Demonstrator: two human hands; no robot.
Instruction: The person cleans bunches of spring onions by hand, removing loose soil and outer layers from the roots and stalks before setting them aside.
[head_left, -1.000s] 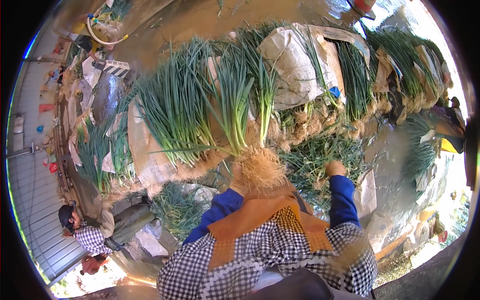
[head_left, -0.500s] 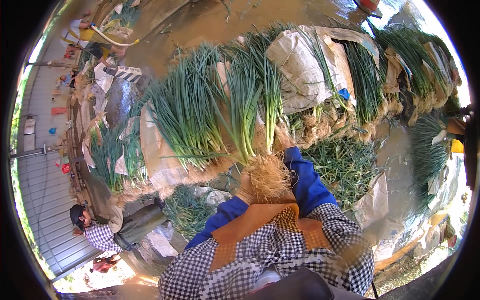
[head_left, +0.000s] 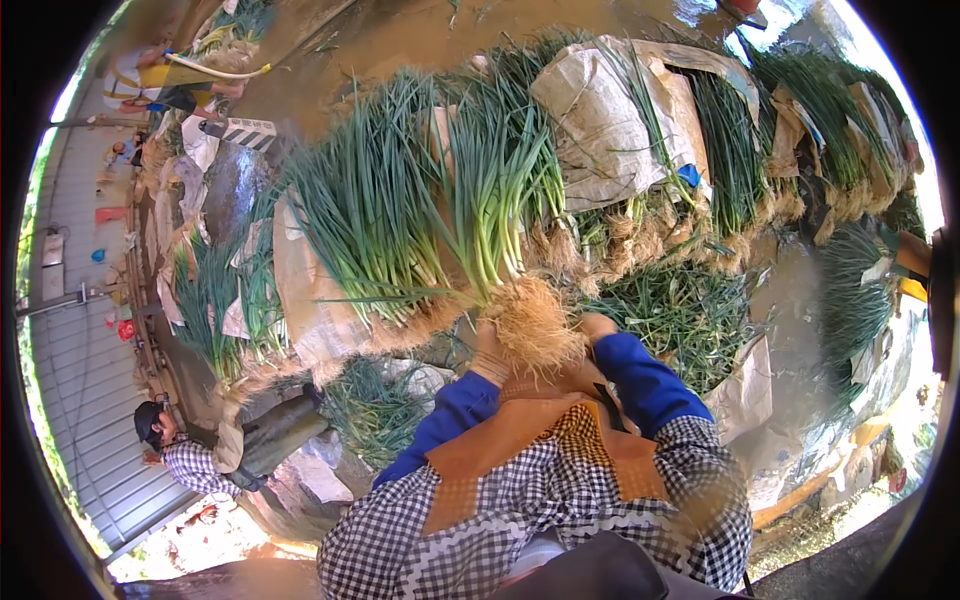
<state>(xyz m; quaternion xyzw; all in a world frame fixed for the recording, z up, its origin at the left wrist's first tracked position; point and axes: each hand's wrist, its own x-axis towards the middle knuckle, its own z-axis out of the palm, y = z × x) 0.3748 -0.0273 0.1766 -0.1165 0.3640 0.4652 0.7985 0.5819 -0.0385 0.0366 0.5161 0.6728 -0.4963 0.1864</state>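
A thick bunch of spring onions (head_left: 497, 210) stands in front of me, its green leaves pointing away and its pale tangled roots (head_left: 535, 325) toward my lap. My left hand (head_left: 490, 350) grips it low on the left, beside the roots; the fingers are partly hidden behind them. My right hand (head_left: 598, 328) is at the right side of the same root mass. Its fingers are tucked out of sight there, so their grip does not show. An orange-brown apron (head_left: 510, 440) lies over my checked clothing just below.
A row of more spring onions (head_left: 370, 210) runs across, with whitish sacks (head_left: 595, 125) laid among them. Loose green leaves (head_left: 685, 325) are heaped at right, and another pile (head_left: 375, 410) at left. A person (head_left: 195, 455) crouches at lower left; another (head_left: 140, 85) is at upper left.
My right hand has drawn back from the row's stalks to the side of the root mass. The slender stalks near it now rest against the bunch. My left hand stays at the roots.
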